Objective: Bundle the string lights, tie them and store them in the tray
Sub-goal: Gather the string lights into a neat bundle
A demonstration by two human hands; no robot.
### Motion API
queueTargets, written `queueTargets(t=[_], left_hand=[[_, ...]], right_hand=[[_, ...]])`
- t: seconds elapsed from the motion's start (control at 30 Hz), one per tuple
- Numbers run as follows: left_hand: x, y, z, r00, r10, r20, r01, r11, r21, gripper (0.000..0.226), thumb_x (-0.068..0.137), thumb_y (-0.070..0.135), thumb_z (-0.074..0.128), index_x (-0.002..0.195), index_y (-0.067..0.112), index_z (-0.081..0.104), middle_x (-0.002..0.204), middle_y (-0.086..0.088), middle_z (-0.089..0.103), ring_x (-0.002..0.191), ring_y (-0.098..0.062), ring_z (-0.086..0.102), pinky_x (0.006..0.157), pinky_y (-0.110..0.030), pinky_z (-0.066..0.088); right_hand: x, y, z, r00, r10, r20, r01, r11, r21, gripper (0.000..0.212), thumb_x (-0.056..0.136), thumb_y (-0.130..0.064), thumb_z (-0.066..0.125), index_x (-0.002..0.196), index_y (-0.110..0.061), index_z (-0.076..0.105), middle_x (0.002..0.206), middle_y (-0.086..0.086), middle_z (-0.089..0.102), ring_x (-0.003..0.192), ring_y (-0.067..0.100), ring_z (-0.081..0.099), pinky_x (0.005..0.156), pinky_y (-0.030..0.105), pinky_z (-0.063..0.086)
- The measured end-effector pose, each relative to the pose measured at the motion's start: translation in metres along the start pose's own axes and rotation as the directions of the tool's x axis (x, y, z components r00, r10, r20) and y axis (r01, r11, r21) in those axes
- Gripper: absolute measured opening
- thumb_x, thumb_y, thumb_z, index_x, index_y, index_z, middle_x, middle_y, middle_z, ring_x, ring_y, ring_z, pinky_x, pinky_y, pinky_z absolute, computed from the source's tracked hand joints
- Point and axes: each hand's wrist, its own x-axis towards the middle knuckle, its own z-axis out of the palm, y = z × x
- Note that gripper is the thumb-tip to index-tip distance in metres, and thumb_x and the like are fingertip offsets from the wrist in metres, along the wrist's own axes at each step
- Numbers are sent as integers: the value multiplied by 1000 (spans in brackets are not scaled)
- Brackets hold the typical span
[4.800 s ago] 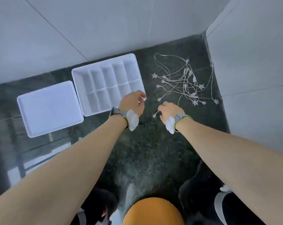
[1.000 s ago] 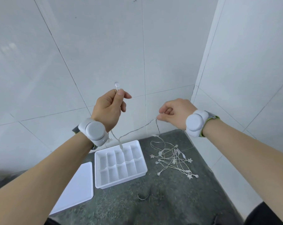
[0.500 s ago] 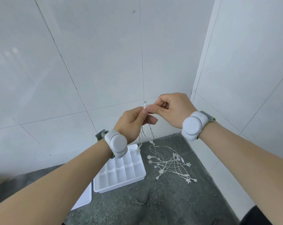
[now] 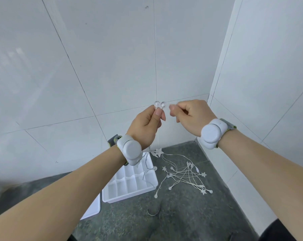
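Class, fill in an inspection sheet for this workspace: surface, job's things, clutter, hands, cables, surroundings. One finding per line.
Surface: dark grey speckled stone floor, in a corner.
Job's things: white wire string lights with star and ball bulbs, mostly heaped on the floor, one strand raised; white plastic compartment tray, open, one strand hanging in front of it.
Clutter: flat white lid left of the tray; short curved wire piece on the floor.
Hands: left hand pinches two clear bulbs; right hand has curled fingers, whether it holds any wire cannot be told.
Cables: only the light string's wire.
Surroundings: white tiled walls; grey wrist devices on both arms.
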Motion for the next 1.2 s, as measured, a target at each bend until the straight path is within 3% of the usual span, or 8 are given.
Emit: queueTargets(t=[0.2, 0.4, 0.57, 0.67, 0.73, 0.93, 1.07, 1.2], left_hand=[[0, 11, -3, 999, -2, -44, -2, 994, -107, 33, 105, 30, 38, 79, 19, 56, 52, 13, 38, 48, -13, 30, 49, -26, 28], [3, 23, -6, 997, 26, -70, -39, 980, -197, 33, 105, 28, 37, 80, 17, 56, 52, 11, 37, 47, -13, 27, 46, -23, 25], [1, 30, -5, 996, 48, -81, -63, 979, -195, 34, 105, 27, 37, 80, 17, 57, 52, 11, 38, 48, -14, 29, 45, -23, 27], [-1, 36, -2, 995, 53, -82, -69, 977, -202, 34, 106, 26, 36, 81, 16, 56, 52, 11, 38, 47, -14, 27, 45, -24, 26], [-1, 40, -1, 995, 53, -83, -69, 974, -216, 34, 107, 25, 35, 82, 15, 56, 52, 11, 37, 47, -14, 26, 45, -24, 25], [-1, 47, -1, 994, 66, -83, -84, 967, -239, 33, 107, 25, 36, 82, 14, 56, 52, 10, 37, 46, -13, 26, 44, -21, 25], [1, 40, -10, 991, 87, -98, -104, 978, -180, 33, 106, 28, 36, 84, 14, 57, 52, 10, 38, 46, -13, 28, 46, -23, 26], [7, 24, -28, 981, 82, -177, -98, 992, -81, 33, 105, 34, 38, 85, 17, 60, 54, 7, 40, 47, -14, 31, 48, -25, 28]], right_hand=[[-9, 19, 28, 958, 91, 272, -23, 969, -245, 23, 94, -37, 55, 89, -22, 73, 72, -8, 66, 76, 18, 63, 75, 29, 52], [-19, 25, 56, 835, 114, 539, 142, 901, -410, 22, 95, -28, 50, 104, -23, 70, 96, -7, 69, 91, 20, 64, 77, 28, 52], [-23, 30, 79, 799, 213, 563, 139, 845, -517, 38, 96, -35, 45, 62, -22, 40, 62, -4, 45, 64, 22, 51, 55, 25, 39], [-27, 33, 90, 775, 222, 592, 130, 860, -493, 25, 90, -44, 48, 86, -23, 62, 86, -1, 64, 84, 24, 63, 72, 30, 52], [-30, 29, 92, 726, 205, 657, 199, 851, -486, 34, 91, -45, 50, 112, -23, 66, 107, -3, 68, 101, 22, 63, 87, 32, 53], [-32, 22, 108, 509, 334, 794, 309, 790, -530, 40, 97, -29, 51, 128, -7, 62, 126, 7, 66, 114, 25, 63, 90, 28, 49], [-29, 19, 102, 586, 278, 761, 288, 807, -516, 32, 97, -23, 51, 125, -16, 64, 125, 1, 65, 113, 25, 63, 91, 27, 48], [-26, 23, 85, 734, 157, 661, 203, 878, -434, 28, 93, -32, 54, 118, -23, 66, 114, -6, 68, 107, 20, 64, 81, 23, 46]])
